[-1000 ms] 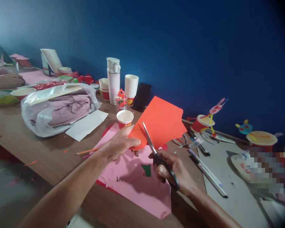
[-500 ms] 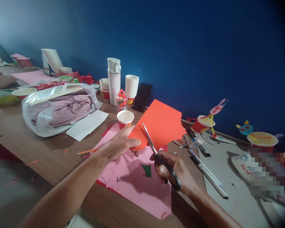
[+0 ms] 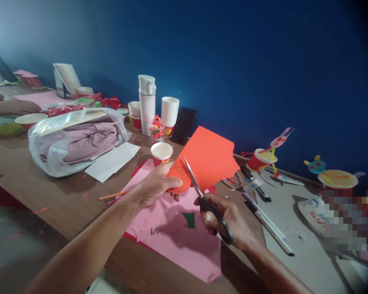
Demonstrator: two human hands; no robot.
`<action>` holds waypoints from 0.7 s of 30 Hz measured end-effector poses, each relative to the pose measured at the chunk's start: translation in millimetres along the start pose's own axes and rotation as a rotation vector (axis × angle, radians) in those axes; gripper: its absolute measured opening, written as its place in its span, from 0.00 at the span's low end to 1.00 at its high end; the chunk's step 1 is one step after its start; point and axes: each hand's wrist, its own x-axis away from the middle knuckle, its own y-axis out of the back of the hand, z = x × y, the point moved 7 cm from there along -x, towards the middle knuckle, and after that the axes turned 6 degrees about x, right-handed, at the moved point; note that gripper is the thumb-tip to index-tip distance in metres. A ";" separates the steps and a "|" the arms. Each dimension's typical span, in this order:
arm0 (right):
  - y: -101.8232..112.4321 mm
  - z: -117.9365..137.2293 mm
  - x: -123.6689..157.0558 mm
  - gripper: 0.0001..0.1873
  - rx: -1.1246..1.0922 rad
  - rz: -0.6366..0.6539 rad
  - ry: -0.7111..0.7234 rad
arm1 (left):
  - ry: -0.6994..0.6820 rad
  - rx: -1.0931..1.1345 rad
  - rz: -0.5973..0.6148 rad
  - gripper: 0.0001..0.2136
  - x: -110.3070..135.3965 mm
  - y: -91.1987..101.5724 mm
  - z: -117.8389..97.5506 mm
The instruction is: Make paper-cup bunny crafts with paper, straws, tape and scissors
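Note:
My left hand (image 3: 159, 183) pinches a sheet of orange-red paper (image 3: 208, 157) near its lower left, thumb on top and fingers beneath. A faint curved line shows on the paper close to the thumb. Black-handled scissors (image 3: 213, 212) sit in my right hand (image 3: 225, 218), their blades lying across the sheet and looking nearly closed. Below both hands lies pink paper (image 3: 187, 253) with a small green scrap (image 3: 189, 220) and some dark marks on it. A white-and-red paper cup (image 3: 161, 152) stands just behind my left hand.
A plastic bag with mauve cloth (image 3: 88, 143) sits at left beside white paper (image 3: 113, 161). A bottle (image 3: 147, 106), stacked cups (image 3: 170, 112) and a phone (image 3: 184, 124) stand by the blue wall. Markers (image 3: 268, 224) lie at right. Another person's hand (image 3: 23, 107) rests far left.
The orange-red paper's far edge has tilted slightly upward, while my hands and the scissors stay almost in place. At far left, the other person's hands have shifted and show more clearly.

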 end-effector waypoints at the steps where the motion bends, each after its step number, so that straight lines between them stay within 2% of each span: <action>1: 0.4 -0.5 -0.1 0.22 -0.008 -0.009 0.008 | -0.007 0.018 0.012 0.11 -0.8 -1.9 -1.0; 5: 0.6 0.8 0.6 0.23 -0.049 -0.046 0.062 | -0.048 0.118 -0.027 0.11 -4.4 -5.1 0.4; 11: -4.0 0.4 0.9 0.21 -0.110 -0.090 0.101 | -0.112 0.250 -0.089 0.11 -5.3 -16.9 14.2; 13: -6.4 -2.1 0.4 0.21 -0.127 -0.093 0.104 | -0.141 0.215 -0.140 0.11 -3.6 -17.6 15.7; 17: -12.3 -6.8 0.3 0.22 -0.179 -0.069 0.111 | -0.152 -0.001 -0.305 0.13 1.9 -9.3 12.7; 21: -15.5 -6.0 0.8 0.23 -0.197 -0.054 0.125 | -0.174 -0.123 -0.334 0.13 5.7 -7.1 1.0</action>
